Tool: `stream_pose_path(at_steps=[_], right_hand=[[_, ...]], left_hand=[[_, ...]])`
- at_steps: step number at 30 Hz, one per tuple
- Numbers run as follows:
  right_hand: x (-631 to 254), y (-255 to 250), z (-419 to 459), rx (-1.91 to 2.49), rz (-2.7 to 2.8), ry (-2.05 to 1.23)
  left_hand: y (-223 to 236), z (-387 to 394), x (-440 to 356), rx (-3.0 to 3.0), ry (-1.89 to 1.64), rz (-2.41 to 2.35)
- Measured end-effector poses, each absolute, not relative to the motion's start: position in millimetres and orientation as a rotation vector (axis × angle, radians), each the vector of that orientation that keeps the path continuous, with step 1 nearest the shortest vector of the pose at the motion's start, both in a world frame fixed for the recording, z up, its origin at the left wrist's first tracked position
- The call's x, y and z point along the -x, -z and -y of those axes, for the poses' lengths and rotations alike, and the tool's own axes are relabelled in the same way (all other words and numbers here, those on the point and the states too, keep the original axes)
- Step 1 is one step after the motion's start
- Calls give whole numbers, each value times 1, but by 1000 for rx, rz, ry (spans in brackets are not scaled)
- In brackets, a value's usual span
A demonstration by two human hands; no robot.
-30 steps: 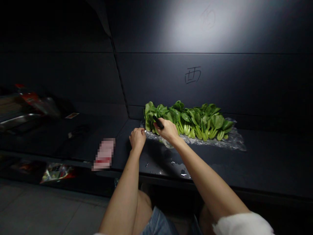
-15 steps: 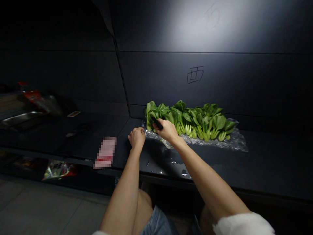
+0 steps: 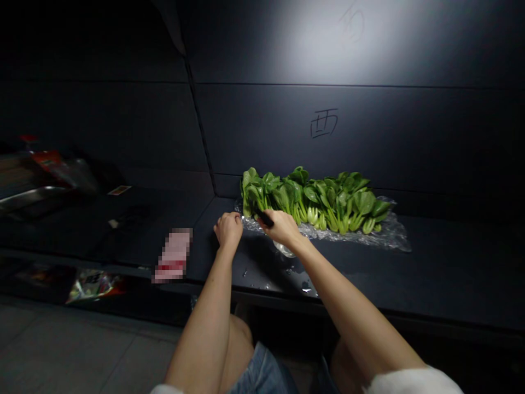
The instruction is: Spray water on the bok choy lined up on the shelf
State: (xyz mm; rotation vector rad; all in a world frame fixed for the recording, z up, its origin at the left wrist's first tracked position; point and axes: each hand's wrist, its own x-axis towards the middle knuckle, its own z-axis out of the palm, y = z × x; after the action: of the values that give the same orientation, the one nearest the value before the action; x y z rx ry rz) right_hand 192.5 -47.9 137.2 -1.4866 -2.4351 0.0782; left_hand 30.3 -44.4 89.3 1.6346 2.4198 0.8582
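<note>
Leafy green bok choy (image 3: 320,200) lies in a row on crinkled clear plastic wrap (image 3: 388,235) along the back of the dark shelf. My left hand (image 3: 228,227) is closed at the wrap's left front edge, its fingertips curled on the film. My right hand (image 3: 283,225) grips a slim black object (image 3: 266,219) whose end juts up and left between thumb and forefinger. Its other end is hidden, so its kind is unclear. Under that wrist shows a clear, shiny piece (image 3: 284,249), and I cannot tell whether it belongs to the wrap.
Water drops (image 3: 306,287) wet the shelf near its front edge. To the left lie a blurred-out pink item (image 3: 174,254), a small card (image 3: 120,190) and packets (image 3: 51,161) beside a metal-edged tray (image 3: 33,198). A colourful bag (image 3: 96,284) sits on the lower level. Behind rises a dark panel (image 3: 262,131).
My right hand, with the black object, has come a little toward me, away from the leaves; the clear piece under the wrist shifted likewise. My left hand stays at the wrap's edge.
</note>
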Motion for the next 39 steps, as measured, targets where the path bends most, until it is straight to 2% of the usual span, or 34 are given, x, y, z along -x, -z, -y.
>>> stream_pose_path(at_steps=[19,39], right_hand=[[-203,-127,60,1436,2509,-127],[-236,-128,74,1556,2318,-183]], left_hand=[[-87,41,-37,-1672,-862,-2402],[-80,32,-59,-1891,-878,-2270]])
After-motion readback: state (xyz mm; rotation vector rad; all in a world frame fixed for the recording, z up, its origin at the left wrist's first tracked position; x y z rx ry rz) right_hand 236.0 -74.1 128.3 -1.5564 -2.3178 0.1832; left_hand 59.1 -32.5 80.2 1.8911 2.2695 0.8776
